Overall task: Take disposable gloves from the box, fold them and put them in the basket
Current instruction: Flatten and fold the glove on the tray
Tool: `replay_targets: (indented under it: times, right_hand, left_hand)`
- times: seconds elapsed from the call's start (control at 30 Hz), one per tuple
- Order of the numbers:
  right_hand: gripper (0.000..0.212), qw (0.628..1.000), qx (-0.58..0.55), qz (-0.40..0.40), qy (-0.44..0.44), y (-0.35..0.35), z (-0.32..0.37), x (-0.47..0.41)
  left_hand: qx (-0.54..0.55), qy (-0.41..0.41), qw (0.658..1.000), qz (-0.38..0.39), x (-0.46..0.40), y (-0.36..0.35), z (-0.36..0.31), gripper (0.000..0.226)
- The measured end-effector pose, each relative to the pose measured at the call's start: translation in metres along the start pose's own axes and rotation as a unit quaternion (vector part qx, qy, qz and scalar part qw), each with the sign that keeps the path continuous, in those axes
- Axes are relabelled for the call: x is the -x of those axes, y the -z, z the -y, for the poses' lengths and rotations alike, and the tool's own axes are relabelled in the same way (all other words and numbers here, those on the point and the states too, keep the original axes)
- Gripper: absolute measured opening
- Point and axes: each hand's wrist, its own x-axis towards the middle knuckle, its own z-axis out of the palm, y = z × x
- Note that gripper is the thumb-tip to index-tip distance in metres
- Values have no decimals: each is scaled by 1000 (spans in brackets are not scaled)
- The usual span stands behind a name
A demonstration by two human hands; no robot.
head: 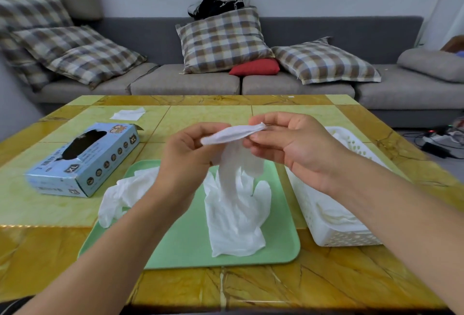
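Note:
A white disposable glove (234,136) is held up above the green tray (281,247). My left hand (187,156) pinches its cuff on the left and my right hand (288,144) pinches it on the right, with the fingers of the glove hanging down. Under it a flat white glove (237,219) lies on the tray. A crumpled glove (120,194) sits at the tray's left edge. The blue glove box (85,159) lies on the table to the left. The white perforated basket (336,234) stands on the right with folded gloves inside.
A small white paper (128,113) lies at the table's far left. Behind the yellow-green table (208,113) stands a grey sofa (301,83) with checked cushions. Cables and a power strip (437,139) lie on the floor at the right.

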Motion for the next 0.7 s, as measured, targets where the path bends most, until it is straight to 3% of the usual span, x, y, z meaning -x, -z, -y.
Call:
replay_targets:
  times: [0.07, 0.1, 0.17, 0.23, 0.33, 0.43, 0.7]
  right_hand:
    - [15, 988, 136, -43, 50, 1, -1, -3]
    - [22, 984, 163, -42, 60, 2, -2, -4]
    - [48, 989, 145, 20, 33, 3, -6, -6]
    - [58, 990, 96, 99, -10, 2, -10, -4]
    - [37, 995, 60, 84, -8, -1, -11, -1]
    - [35, 994, 90, 51, -16, 1, -9, -2]
    - [34, 991, 46, 78, -95, 4, -14, -5]
  left_hand:
    - [40, 12, 999, 21, -2, 3, -6, 13]
    - [53, 23, 998, 38, -3, 4, -8, 19]
    - [73, 35, 995, 64, -3, 4, -12, 20]
    - [78, 36, 994, 71, -2, 3, -14, 18]
    - [29, 14, 998, 46, -2, 6, -12, 21]
    - [-28, -12, 999, 13, -2, 9, -10, 20]
    - [-33, 116, 992, 45, -8, 15, -10, 26]
